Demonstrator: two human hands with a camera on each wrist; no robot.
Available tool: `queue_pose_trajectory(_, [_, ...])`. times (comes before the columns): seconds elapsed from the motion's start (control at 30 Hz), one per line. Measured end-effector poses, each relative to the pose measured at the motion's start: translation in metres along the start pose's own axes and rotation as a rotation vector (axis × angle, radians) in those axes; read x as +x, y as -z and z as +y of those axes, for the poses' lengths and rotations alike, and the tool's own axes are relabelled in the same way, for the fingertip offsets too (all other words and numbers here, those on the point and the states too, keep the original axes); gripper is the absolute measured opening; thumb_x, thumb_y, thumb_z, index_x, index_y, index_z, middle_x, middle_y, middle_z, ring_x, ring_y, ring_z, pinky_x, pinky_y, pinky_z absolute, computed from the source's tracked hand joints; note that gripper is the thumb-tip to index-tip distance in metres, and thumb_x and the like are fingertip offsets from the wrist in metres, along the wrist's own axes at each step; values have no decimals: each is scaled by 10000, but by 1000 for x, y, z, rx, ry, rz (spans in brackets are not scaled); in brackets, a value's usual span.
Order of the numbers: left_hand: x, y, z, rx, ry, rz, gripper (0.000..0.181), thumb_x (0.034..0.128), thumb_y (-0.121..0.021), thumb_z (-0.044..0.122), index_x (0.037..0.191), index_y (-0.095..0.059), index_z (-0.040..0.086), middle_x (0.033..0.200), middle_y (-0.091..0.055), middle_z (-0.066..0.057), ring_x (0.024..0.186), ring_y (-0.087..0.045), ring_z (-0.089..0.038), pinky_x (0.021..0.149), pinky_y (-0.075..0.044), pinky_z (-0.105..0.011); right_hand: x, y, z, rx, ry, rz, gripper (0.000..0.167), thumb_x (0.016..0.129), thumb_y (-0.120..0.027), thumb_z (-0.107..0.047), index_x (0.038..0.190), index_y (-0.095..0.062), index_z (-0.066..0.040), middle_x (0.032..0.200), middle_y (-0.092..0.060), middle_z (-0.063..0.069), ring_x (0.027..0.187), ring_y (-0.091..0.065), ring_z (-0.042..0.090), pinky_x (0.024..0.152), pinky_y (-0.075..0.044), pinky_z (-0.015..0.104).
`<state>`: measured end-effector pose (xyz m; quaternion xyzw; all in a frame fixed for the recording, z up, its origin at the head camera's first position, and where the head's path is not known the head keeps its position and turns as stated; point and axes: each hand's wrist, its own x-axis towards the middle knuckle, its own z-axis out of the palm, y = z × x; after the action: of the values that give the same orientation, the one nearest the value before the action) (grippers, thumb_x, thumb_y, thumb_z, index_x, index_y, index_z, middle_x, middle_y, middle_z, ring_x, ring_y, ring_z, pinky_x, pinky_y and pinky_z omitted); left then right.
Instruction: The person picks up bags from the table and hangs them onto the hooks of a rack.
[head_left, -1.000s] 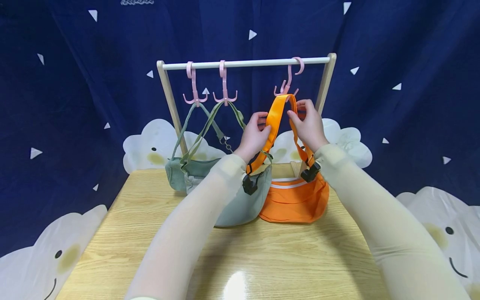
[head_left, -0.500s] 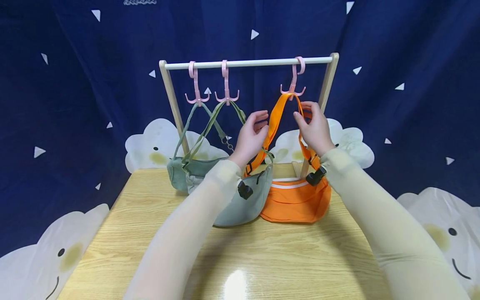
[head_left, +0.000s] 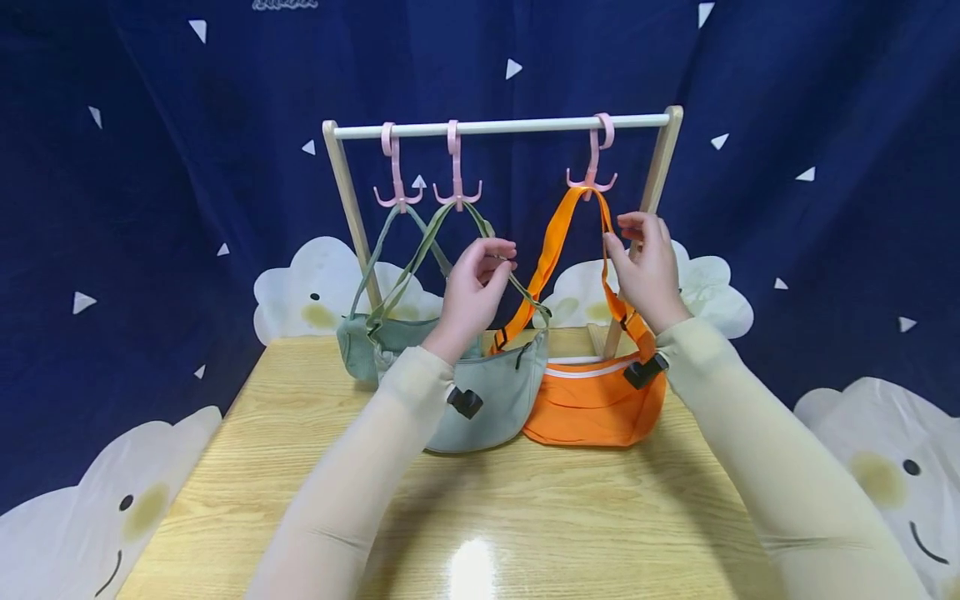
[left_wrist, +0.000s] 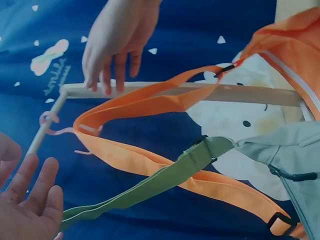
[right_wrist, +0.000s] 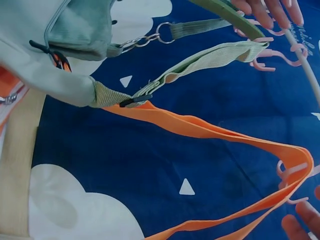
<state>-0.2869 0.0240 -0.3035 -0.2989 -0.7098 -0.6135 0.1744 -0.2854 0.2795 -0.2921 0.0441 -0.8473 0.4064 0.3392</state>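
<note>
An orange waist bag stands on the table, its orange strap looped over the right pink hook. Beside that strap is my right hand, fingers loosely bent and holding nothing; the left wrist view shows it apart from the strap. My left hand is in front of the grey-green bag, near its green strap, with relaxed fingers and nothing held. That strap hangs from the middle pink hook. In the left wrist view, left fingers partly overlap the green strap.
A wooden rack with a white rail stands at the back of the wooden table. On its left pink hook hangs a second green bag, partly behind the grey-green one. A dark blue curtain hangs behind.
Both hands have drawn away from the orange strap, the left to the left and down, the right to the right. The strap now hangs on the hook, which has swung straighter.
</note>
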Motion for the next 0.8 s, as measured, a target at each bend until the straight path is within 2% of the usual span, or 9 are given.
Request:
queue_pose_trajectory(0.1, [-9,5,3,-7,-17,1,202,1028,-579,23,1225,-621,12,1184,-653,-129,1063,-687,-289,984,-551,-307,-7,3,1,29,13,22,359,1049,-596,-220,1316,-526,9,1286,-540,209,1209,-544,348,1061,-439,485])
queue_pose_trajectory(0.3, [-27,16,6,-27,-34,-19,170,1029,-571,11,1193,-614,4,1179,-645,-149,1052,-688,-264,981,-556,-334,-24,7,2,43,36,36,308,1052,-585,-193,1260,-558,33,1206,-579,203,1097,-553,267,960,-428,274])
queue_pose_trajectory(0.4, [-35,20,9,-25,-38,-13,175,1033,-563,9,1201,-608,-8,1181,-644,-165,1067,-693,-276,990,-553,-358,-33,9,1,59,55,38,298,1046,-593,-176,1239,-574,50,1180,-586,207,1063,-541,212,924,-413,214])
queue_pose_trajectory(0.6, [-51,29,10,-43,-39,42,180,1023,-562,-21,1192,-604,-66,1150,-646,-221,1045,-691,-353,967,-554,-338,-51,12,0,81,79,44,261,1027,-623,-141,1200,-602,54,1168,-596,193,1052,-518,99,918,-404,225])
queue_pose_trajectory(0.8, [-69,38,5,-51,-25,75,177,998,-558,-61,1167,-594,-101,1120,-642,-299,1010,-670,-380,895,-522,-225,-71,12,1,72,128,48,211,1006,-638,-84,1161,-636,59,1113,-607,195,1029,-544,151,910,-405,185])
